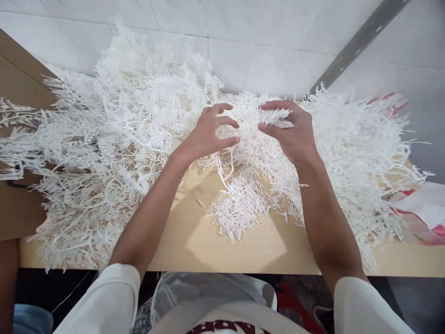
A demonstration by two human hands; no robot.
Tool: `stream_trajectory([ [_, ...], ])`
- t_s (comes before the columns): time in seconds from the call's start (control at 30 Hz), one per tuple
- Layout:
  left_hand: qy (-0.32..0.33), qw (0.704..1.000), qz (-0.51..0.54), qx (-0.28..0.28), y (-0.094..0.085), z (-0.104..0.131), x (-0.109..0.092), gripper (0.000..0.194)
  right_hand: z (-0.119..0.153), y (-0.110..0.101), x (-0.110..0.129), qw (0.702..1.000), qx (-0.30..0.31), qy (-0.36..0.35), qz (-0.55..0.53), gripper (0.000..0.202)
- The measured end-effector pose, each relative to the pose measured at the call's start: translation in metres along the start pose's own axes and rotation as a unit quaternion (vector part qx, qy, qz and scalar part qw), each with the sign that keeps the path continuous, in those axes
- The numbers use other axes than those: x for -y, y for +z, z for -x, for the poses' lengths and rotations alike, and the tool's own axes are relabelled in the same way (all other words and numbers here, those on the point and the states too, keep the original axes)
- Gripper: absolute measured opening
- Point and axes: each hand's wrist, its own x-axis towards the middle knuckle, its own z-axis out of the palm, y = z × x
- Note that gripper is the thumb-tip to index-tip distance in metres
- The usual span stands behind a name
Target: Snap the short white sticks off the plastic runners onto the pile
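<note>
Over the middle of the table, my left hand (213, 130) has its fingers curved and apart, with nothing between them. It is beside a large heap of white branched plastic pieces (139, 106). To its right, my right hand (294, 130) pinches a small bunch of white sprigs (277, 118) between thumb and fingers. Below and between the hands lies a pile of short loose white bits (239, 202). A thin white branched stem (224, 171) rests at the back of that pile. Another heap of white branched pieces (358, 162) spreads to the right of my right arm.
The wooden table (174, 253) has its front edge near my body. A tiled wall (229, 60) stands behind. Red and white plastic bags (424, 213) lie at the right. At the far left are a cardboard box (24, 208) and part of another person (9, 278).
</note>
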Motion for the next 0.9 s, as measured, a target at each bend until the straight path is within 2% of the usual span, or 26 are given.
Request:
stream_trajectory([
  [0.1, 0.004, 0.999, -0.027, -0.025, -0.003, 0.003, -0.014, 0.043, 0.002, 0.01, 0.005, 0.998, -0.063, -0.021, 0.015, 0.048],
  [0.23, 0.023, 0.989, -0.032, -0.142, 0.007, 0.007, -0.041, 0.041, 0.003, 0.022, 0.01, 0.999, -0.048, -0.011, -0.01, 0.043],
  [0.33, 0.017, 0.984, 0.006, -0.175, 0.018, 0.007, -0.047, 0.036, 0.004, 0.023, 0.013, 0.998, -0.053, -0.009, -0.023, 0.044],
  [0.43, -0.033, 0.976, 0.11, -0.187, 0.029, 0.003, -0.041, 0.034, 0.006, 0.023, 0.014, 0.998, -0.062, -0.017, -0.026, 0.039],
  [0.53, -0.107, 0.951, 0.225, -0.184, 0.033, -0.002, -0.036, 0.028, 0.007, 0.024, 0.01, 0.997, -0.076, -0.026, -0.007, 0.03],
  [0.57, -0.126, 0.944, 0.256, -0.165, 0.032, -0.003, -0.035, 0.024, 0.007, 0.025, 0.007, 0.996, -0.084, -0.029, 0.001, 0.028],
  [0.63, -0.143, 0.941, 0.291, -0.095, 0.03, -0.004, -0.035, 0.024, 0.005, 0.028, -0.002, 0.993, -0.106, -0.044, 0.011, 0.026],
  [0.7, -0.131, 0.948, 0.288, -0.036, 0.027, -0.005, -0.033, 0.032, 0.002, 0.03, -0.013, 0.987, -0.14, -0.079, 0.004, 0.026],
  [0.73, -0.121, 0.953, 0.277, -0.032, 0.027, -0.005, -0.032, 0.034, 0.0, 0.031, -0.017, 0.982, -0.157, -0.101, -0.003, 0.027],
  [0.83, -0.093, 0.961, 0.247, -0.087, 0.029, -0.006, -0.023, 0.031, -0.005, 0.033, -0.023, 0.971, -0.192, -0.142, -0.02, 0.034],
  [0.9, -0.086, 0.961, 0.234, -0.122, 0.032, -0.007, -0.018, 0.028, -0.005, 0.032, -0.021, 0.971, -0.188, -0.142, -0.03, 0.042],
])
